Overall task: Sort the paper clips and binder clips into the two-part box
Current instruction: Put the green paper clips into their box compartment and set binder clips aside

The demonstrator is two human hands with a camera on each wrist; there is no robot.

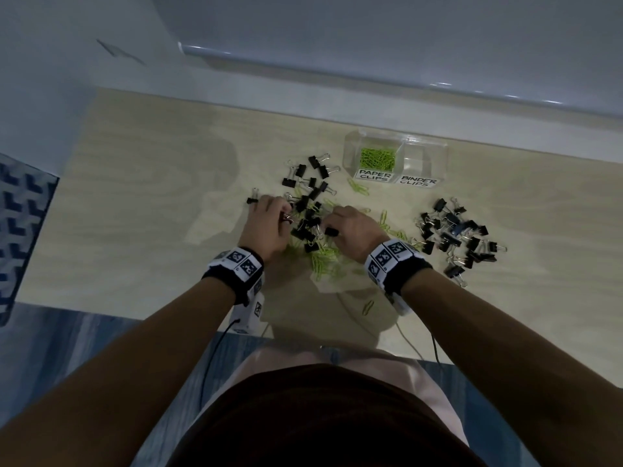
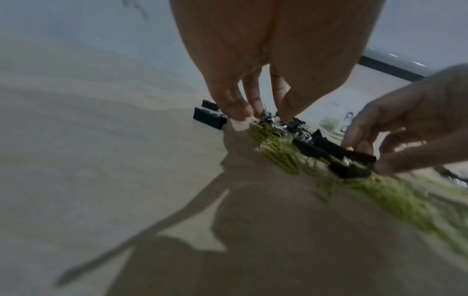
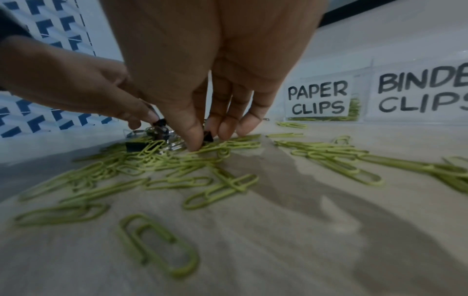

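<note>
A mixed heap of black binder clips [image 1: 308, 227] and green paper clips [image 1: 325, 259] lies mid-table. My left hand [image 1: 286, 215] pinches the wire handles of a binder clip [image 2: 272, 121] at the heap's left side. On the heap's right side, my right hand [image 1: 329, 225] pinches a black binder clip [image 1: 332, 231], also seen as the clip [image 3: 208, 137] between its fingertips [image 3: 193, 140]. The clear two-part box [image 1: 350, 153] stands behind. Its PAPER CLIPS half [image 1: 377, 158] holds green clips; its BINDER CLIPS half [image 1: 419, 163] looks bare.
A separate pile of binder clips [image 1: 456, 237] lies right of the hands. Loose paper clips [image 1: 359, 187] lie before the box, and one [image 1: 368, 306] near the front edge. A blue patterned mat [image 1: 20, 230] is off the table's left. Cables [image 1: 414, 345] hang over the front edge.
</note>
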